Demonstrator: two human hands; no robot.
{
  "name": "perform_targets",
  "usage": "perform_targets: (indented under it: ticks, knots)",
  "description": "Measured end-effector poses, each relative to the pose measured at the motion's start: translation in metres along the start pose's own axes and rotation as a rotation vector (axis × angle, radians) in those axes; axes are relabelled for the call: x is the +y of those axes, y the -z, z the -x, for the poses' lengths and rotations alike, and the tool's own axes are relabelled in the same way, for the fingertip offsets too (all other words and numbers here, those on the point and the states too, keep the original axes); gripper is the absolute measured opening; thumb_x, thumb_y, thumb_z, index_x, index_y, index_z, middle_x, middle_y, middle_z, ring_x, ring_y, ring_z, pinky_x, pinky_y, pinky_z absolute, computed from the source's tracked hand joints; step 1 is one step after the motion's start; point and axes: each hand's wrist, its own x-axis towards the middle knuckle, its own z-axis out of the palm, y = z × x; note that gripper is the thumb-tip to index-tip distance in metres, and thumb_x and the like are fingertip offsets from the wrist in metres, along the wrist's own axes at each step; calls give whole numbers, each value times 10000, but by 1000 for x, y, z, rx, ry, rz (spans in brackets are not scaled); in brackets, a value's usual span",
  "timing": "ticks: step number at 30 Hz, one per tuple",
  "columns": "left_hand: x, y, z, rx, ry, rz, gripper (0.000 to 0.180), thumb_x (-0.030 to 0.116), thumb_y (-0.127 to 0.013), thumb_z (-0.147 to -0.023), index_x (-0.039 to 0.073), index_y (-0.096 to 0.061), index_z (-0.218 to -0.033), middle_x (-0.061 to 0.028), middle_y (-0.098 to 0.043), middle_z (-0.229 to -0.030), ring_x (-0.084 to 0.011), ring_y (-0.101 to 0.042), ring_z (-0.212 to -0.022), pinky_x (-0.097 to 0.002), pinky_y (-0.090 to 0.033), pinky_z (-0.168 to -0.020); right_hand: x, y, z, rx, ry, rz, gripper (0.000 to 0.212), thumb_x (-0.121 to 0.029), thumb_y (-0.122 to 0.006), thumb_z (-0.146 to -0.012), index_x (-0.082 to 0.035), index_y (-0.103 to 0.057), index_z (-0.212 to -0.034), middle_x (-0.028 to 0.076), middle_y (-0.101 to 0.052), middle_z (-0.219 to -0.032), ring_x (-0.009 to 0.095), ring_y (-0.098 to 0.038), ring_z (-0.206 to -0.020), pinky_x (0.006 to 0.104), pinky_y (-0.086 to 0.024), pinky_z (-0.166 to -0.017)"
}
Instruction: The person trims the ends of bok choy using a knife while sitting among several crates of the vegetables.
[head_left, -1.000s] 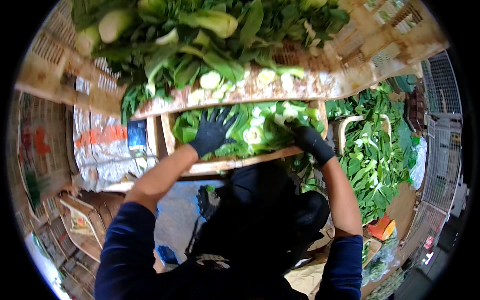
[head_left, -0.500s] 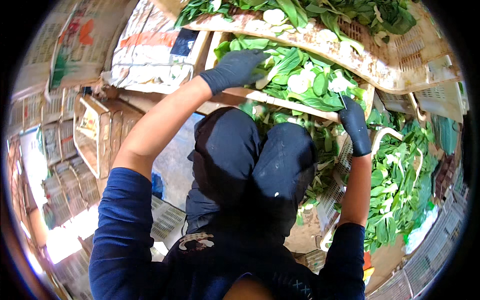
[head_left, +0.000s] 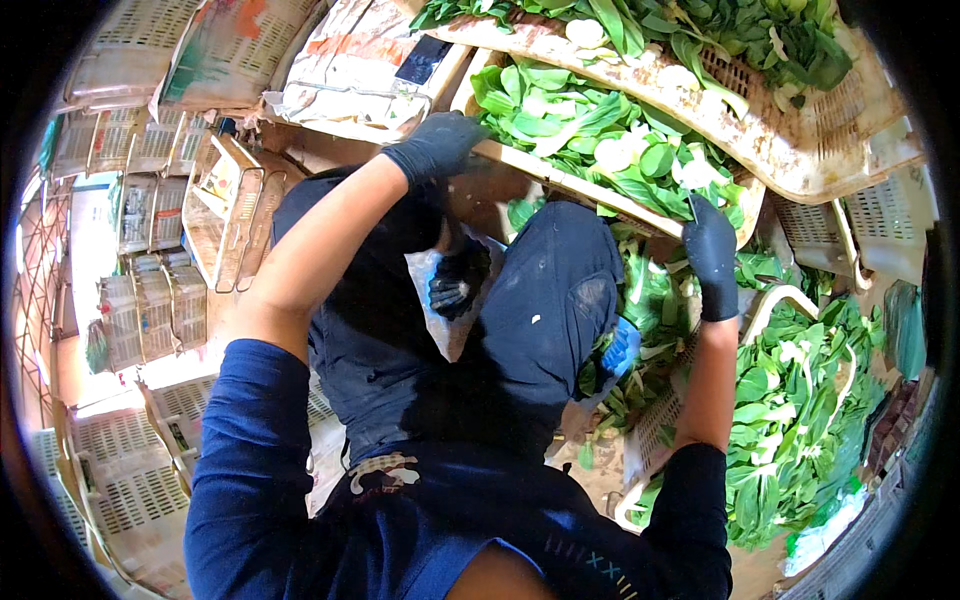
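Observation:
A crate's pale front rim (head_left: 570, 183) runs before me, and a heap of leafy bok choy (head_left: 600, 135) fills the crate. My left hand (head_left: 440, 147), in a black glove, is at the rim's left corner, fingers curled forward and blurred; whether they grip the rim I cannot tell. At the right corner, my right hand (head_left: 711, 250), also gloved in black, is closed, and a small knife (head_left: 692, 207) with a thin, upright blade sticks up from it. Its handle is hidden in the fist.
Behind the crate lies a stained plastic basket (head_left: 800, 150) with more greens. A large heap of bok choy (head_left: 790, 420) sits at my right. My knees are apart, with a dark shoe (head_left: 458, 285) between them. Slatted crates (head_left: 120, 430) stand along the left.
My left hand has come back off the greens to the crate's left corner. My left knee has swung outward, opening a gap between my legs. The right hand still holds the knife.

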Motion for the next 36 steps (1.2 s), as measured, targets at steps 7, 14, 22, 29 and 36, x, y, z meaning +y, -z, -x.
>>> perform_targets:
  ticks: [7,14,22,29,36]
  knots:
    - [15,-27,7,138,202,-55,229,246,-604,-760,104,-596,-939,-146,-604,-885,-321,-576,-820,-398,-469,-720,4,-2,3,13,13,29,386,-59,-478,-699,-10,-568,-1071,229,-601,-902,402,-569,-814,463,-454,-736]
    - [-28,3,28,493,479,590,285,230,-610,-788,43,-594,-1003,-146,-615,-936,-305,-591,-881,-371,-472,-767,15,-12,9,32,-45,-49,475,-33,-504,-674,-9,-538,-1147,236,-569,-1079,392,-552,-959,434,-434,-863]
    - [-138,115,-65,987,330,68,518,105,-631,-710,23,-454,-1190,-219,-511,-1145,-351,-498,-1044,-409,-414,-881,-4,1,-3,178,-266,-419,219,-104,-428,-867,17,-574,-975,172,-607,-832,306,-581,-727,370,-462,-677]
    - [-209,202,-179,846,434,55,583,239,-695,-645,63,-447,-1142,-236,-538,-1062,-393,-545,-961,-444,-463,-787,-2,-4,-12,300,-346,-613,131,-67,-466,-839,-10,-585,-835,68,-569,-723,127,-528,-559,268,-434,-523]
    - [-158,227,-146,826,332,94,609,226,-714,-617,56,-452,-1140,-245,-563,-993,-390,-552,-912,-448,-456,-768,2,-4,-5,272,-429,-828,163,-22,-433,-827,-1,-592,-858,73,-592,-760,142,-555,-615,266,-457,-567]
